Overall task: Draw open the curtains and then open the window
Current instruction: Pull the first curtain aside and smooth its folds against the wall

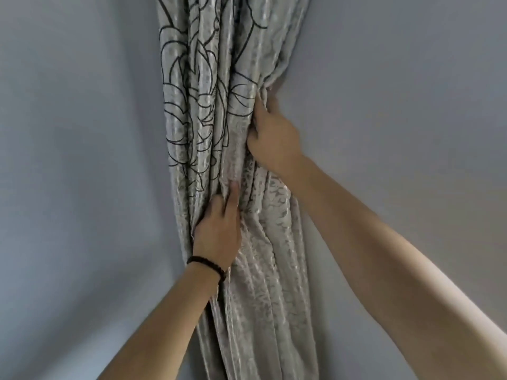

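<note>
Two bare forearms reach up and away toward the curtain [219, 133], the one landmark here. The left hand [216, 234], with a dark beaded bracelet [205, 266] at its wrist, sits low on the curtain's left edge; its fingers [233, 193] are pressed together into the folds, clamped on a bunch of cloth. Higher and on the curtain's right edge, the right hand [274, 133] grips the fabric just below a tight knot of gathers; its fingers are buried in the folds and closed on the cloth.

The curtain itself hangs bunched into a narrow column, its long axis running top to bottom and leaning a little to the right toward the floor. It is pinched narrowest at the height of the right hand and spreads again above and below. Its upper part carries dark looping outlines like large flowers on pale silvery cloth; below the left hand the cloth shows only a faint woven pattern.

Behind the curtain on both sides lies plain grey-blue wall [397, 105].
</note>
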`<state>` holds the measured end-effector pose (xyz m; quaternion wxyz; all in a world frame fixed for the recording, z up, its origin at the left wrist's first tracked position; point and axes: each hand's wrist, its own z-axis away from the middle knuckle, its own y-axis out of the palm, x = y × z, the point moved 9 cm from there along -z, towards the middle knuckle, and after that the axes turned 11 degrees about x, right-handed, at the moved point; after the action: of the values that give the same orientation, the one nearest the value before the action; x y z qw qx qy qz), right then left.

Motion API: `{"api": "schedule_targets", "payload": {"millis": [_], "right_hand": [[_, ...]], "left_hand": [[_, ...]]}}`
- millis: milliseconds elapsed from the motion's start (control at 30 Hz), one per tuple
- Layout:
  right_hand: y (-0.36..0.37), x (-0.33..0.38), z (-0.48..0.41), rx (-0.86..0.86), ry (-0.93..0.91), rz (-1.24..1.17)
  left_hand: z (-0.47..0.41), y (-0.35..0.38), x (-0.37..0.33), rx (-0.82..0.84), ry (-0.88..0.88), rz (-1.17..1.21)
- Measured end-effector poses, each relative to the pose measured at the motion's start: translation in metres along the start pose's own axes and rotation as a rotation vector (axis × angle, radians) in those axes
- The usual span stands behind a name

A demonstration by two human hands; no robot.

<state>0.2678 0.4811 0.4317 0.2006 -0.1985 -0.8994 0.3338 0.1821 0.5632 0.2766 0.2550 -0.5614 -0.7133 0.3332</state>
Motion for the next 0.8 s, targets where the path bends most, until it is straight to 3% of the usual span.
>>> {"api": "schedule_targets", "payload": {"millis": [133,233,400,467,567,633,700,767,800], "right_hand": [[0.059,0.026,-0.028,0.06,0.028,-0.013],[0.066,0.018,-0.03,0.049,0.05,-0.024],[0.033,-0.013,-0.014,0.131,0.048,-0.245],[0.014,-0.02,0.005,0.072,0.122,-0.418],[-0.023,-0.013,0.034,-0.194,0.113,-0.58],[-0.033,0.002,0.044,-0.222,0.112,-0.587],[-0.029,0.014,0.042,-0.149,0.142,-0.496],[-0.026,0.015,0.038,-0.154,0.15,-0.416],[-0.025,0.012,0.035,-0.183,0.137,-0.403]], "left_hand": [[0.0,0.027,0.027,0.046,0.104,-0.314],[-0.008,0.026,0.029,0.06,0.056,-0.13],[-0.017,0.035,0.016,0.12,0.106,-0.172],[-0.014,0.043,0.011,0.192,0.115,-0.119],[-0.014,0.042,-0.002,0.2,0.178,-0.058],[-0.003,0.023,-0.016,0.111,0.268,-0.036],[0.018,-0.001,-0.032,-0.161,0.353,-0.055],[0.039,-0.024,-0.034,-0.434,0.314,-0.073],[0.041,-0.029,-0.026,-0.481,0.247,-0.068]]}}
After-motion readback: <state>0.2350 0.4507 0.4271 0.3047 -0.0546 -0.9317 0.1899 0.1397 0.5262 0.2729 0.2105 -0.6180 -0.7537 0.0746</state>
